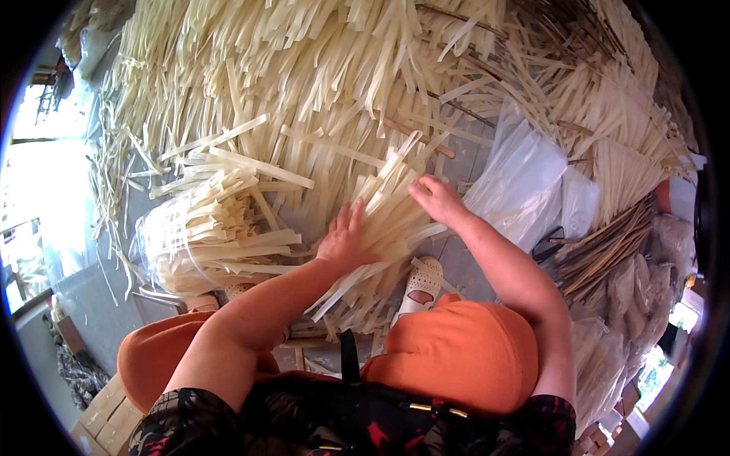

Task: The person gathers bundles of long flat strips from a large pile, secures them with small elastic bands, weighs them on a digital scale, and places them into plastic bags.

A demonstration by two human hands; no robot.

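A loose bundle of flat, pale, dried strips [393, 228] lies in front of me, slanting up to the right. My left hand [346, 242] rests on its left side, palm down with the fingers spread. At the bundle's upper right edge is my right hand [434, 198], its fingers slightly bent and touching or close to the strips; no strip is clearly gripped in it. To the left lies a thick bundle of similar strips [211, 239], partly inside a clear plastic bag [162, 248]. Many more strips [256, 57] hang or lie in layers beyond my hands.
Clear plastic bags [522, 176] lie to the right, near a heap of thin brown sticks [607, 251]. Wooden sticks [419, 137] cross among the strips. My shoe [425, 279] stands on the grey tiled floor just below the bundle. Cardboard boxes [108, 419] are at the lower left.
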